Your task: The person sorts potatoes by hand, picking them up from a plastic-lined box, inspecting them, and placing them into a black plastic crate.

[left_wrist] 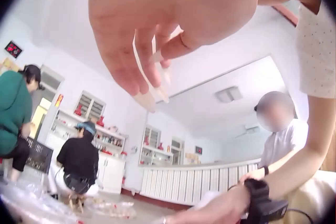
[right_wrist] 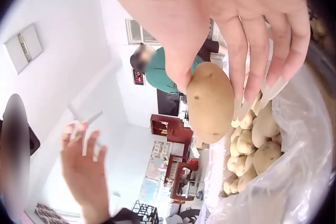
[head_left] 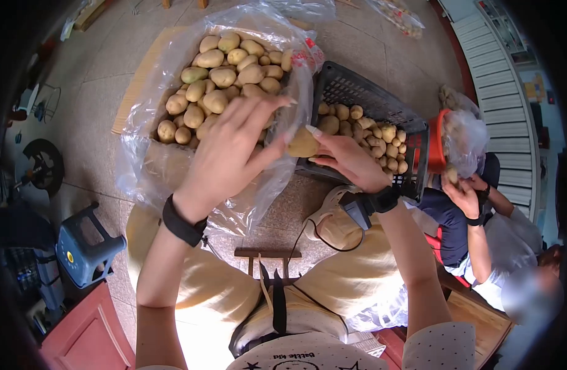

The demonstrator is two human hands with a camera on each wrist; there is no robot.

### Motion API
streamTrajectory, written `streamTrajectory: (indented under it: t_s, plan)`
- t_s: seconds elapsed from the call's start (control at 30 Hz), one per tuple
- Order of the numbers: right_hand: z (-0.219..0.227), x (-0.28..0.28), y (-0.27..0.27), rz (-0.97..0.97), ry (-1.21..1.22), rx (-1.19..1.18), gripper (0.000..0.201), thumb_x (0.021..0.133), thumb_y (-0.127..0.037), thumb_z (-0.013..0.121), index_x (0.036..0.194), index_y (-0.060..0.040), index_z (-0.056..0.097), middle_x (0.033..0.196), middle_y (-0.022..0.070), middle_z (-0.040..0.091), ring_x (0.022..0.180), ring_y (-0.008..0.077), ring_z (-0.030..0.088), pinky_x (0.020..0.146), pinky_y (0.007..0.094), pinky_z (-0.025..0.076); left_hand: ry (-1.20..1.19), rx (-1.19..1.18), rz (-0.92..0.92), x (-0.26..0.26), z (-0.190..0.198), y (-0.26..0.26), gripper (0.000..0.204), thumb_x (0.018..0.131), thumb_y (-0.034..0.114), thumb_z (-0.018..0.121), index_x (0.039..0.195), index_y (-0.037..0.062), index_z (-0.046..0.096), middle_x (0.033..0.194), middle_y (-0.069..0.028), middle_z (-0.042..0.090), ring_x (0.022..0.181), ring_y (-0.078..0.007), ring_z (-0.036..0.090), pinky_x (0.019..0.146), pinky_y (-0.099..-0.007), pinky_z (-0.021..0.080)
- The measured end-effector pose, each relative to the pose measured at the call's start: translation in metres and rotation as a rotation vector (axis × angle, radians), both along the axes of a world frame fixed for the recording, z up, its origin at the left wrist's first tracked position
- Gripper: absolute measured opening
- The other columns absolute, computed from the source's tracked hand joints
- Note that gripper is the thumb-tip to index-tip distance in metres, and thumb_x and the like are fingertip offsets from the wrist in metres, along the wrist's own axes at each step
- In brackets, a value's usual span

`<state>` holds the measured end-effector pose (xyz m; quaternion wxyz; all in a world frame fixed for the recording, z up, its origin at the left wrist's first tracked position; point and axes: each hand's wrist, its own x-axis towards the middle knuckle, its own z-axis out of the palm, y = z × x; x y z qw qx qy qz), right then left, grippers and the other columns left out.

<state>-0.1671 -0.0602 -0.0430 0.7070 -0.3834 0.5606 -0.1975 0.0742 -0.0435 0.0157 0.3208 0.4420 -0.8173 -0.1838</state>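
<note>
My right hand (head_left: 354, 160) pinches a single potato (head_left: 303, 143) between thumb and fingers, above the gap between a plastic-lined box and a black crate. In the right wrist view that potato (right_wrist: 210, 103) is tan, oval and smooth with a few dark spots. The left hand (head_left: 225, 145), its fingers loosely extended and holding nothing, hovers over the near side of the box. Larger potatoes (head_left: 215, 80) are heaped in the clear plastic bag (head_left: 151, 169) lining the box. Mostly smaller potatoes (head_left: 382, 139) lie in the black plastic crate (head_left: 373, 92).
At right, a seated person's hands (head_left: 462, 194) work beside an orange bucket (head_left: 439, 142) and a bulging clear bag (head_left: 468, 139). A blue stool (head_left: 89, 246) stands at lower left. More bagged goods (head_left: 397, 18) lie on the floor at the back.
</note>
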Motion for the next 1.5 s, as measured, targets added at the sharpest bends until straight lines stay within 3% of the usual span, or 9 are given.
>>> streamTrajectory:
  t_s: [0.27, 0.37, 0.53, 0.63, 0.7, 0.9, 1.2, 1.43, 1.5]
  plan:
    - [-0.005, 0.003, 0.011, -0.08, -0.262, 0.178, 0.051, 0.091, -0.045, 0.055, 0.115, -0.0006, 0.055, 0.109, 0.0058, 0.06, 0.104, 0.0138, 0.056, 0.092, 0.0279, 0.044, 0.029, 0.174, -0.099, -0.026, -0.038, 0.005, 0.057, 0.074, 0.025, 0.074, 0.123, 0.0061, 0.052, 0.109, -0.0165, 0.06, 0.1, -0.0342, 0.058, 0.084, -0.0397, 0.047]
    - [0.006, 0.006, 0.013, -0.055, -0.23, 0.196, 0.047, 0.097, -0.045, 0.043, 0.125, -0.0069, 0.049, 0.114, 0.0051, 0.06, 0.108, 0.0135, 0.053, 0.094, 0.0287, 0.042, 0.003, 0.145, -0.079, -0.028, -0.038, 0.003, 0.053, 0.074, 0.025, 0.074, 0.119, 0.005, 0.055, 0.102, -0.0157, 0.062, 0.092, -0.0345, 0.06, 0.079, -0.0396, 0.048]
    - [0.013, 0.0, 0.016, 0.121, -0.092, -0.025, 0.053, 0.098, -0.049, 0.037, 0.118, -0.0032, 0.055, 0.108, 0.0063, 0.063, 0.098, 0.015, 0.059, 0.087, 0.0284, 0.046, -0.019, 0.254, -0.042, -0.033, -0.041, 0.0, 0.043, 0.074, 0.026, 0.073, 0.108, 0.0029, 0.061, 0.089, -0.0139, 0.063, 0.082, -0.0273, 0.062, 0.073, -0.0354, 0.049]
    - [0.013, -0.008, 0.006, 0.209, 0.152, -0.305, 0.055, 0.097, -0.046, 0.04, 0.098, 0.0029, 0.066, 0.093, 0.0093, 0.067, 0.087, 0.0155, 0.061, 0.081, 0.0277, 0.048, 0.132, 0.425, 0.065, -0.034, -0.046, -0.001, 0.04, 0.081, 0.038, 0.068, 0.096, 0.0018, 0.068, 0.083, -0.0128, 0.066, 0.075, -0.026, 0.065, 0.067, -0.0344, 0.05]
    - [0.017, -0.009, 0.004, 0.122, 0.14, -0.362, 0.056, 0.098, -0.046, 0.04, 0.098, 0.003, 0.065, 0.094, 0.0096, 0.066, 0.087, 0.0156, 0.061, 0.08, 0.0276, 0.048, 0.554, 0.98, 0.119, -0.033, -0.054, -0.003, 0.049, 0.084, 0.044, 0.064, 0.102, -0.0015, 0.065, 0.089, -0.0087, 0.066, 0.078, -0.0151, 0.063, 0.071, -0.0279, 0.05]
    - [0.016, -0.004, 0.006, -0.044, 0.027, -0.463, 0.038, 0.096, -0.034, 0.049, 0.11, -0.0003, 0.06, 0.099, 0.008, 0.064, 0.091, 0.0164, 0.06, 0.08, 0.0277, 0.047, 0.675, 1.151, 0.142, -0.034, -0.05, -0.002, 0.061, 0.087, 0.053, 0.056, 0.113, -0.0018, 0.056, 0.099, -0.0072, 0.061, 0.086, -0.0128, 0.06, 0.081, -0.0244, 0.049]
    - [0.007, 0.008, 0.022, 0.152, 0.24, -0.894, 0.054, 0.074, -0.024, 0.077, 0.121, -0.0058, 0.057, 0.102, 0.0066, 0.063, 0.087, 0.0138, 0.059, 0.075, 0.0281, 0.048, 0.633, 1.115, 0.06, -0.036, -0.063, -0.002, 0.057, 0.092, 0.051, 0.048, 0.116, -0.0003, 0.056, 0.101, -0.0043, 0.062, 0.088, -0.011, 0.06, 0.083, -0.0254, 0.047]
    - [0.006, 0.008, 0.019, 0.074, 0.169, -0.782, 0.047, 0.079, -0.027, 0.074, 0.116, -0.0007, 0.06, 0.096, 0.007, 0.065, 0.083, 0.014, 0.06, 0.078, 0.0286, 0.049, 0.71, 1.048, 0.055, -0.032, -0.061, -0.004, 0.06, 0.093, 0.053, 0.045, 0.095, -0.0046, 0.061, 0.082, -0.0074, 0.064, 0.08, -0.0129, 0.059, 0.076, -0.0263, 0.046]
    - [0.002, 0.006, 0.015, 0.027, 0.019, -0.53, 0.045, 0.087, -0.035, 0.065, 0.112, 0.0015, 0.061, 0.099, 0.0064, 0.064, 0.088, 0.0136, 0.06, 0.078, 0.0272, 0.049, 0.629, 0.96, 0.044, -0.031, -0.054, -0.005, 0.049, 0.092, 0.045, 0.053, 0.1, -0.0032, 0.058, 0.085, -0.0099, 0.065, 0.081, -0.0171, 0.061, 0.077, -0.029, 0.047]
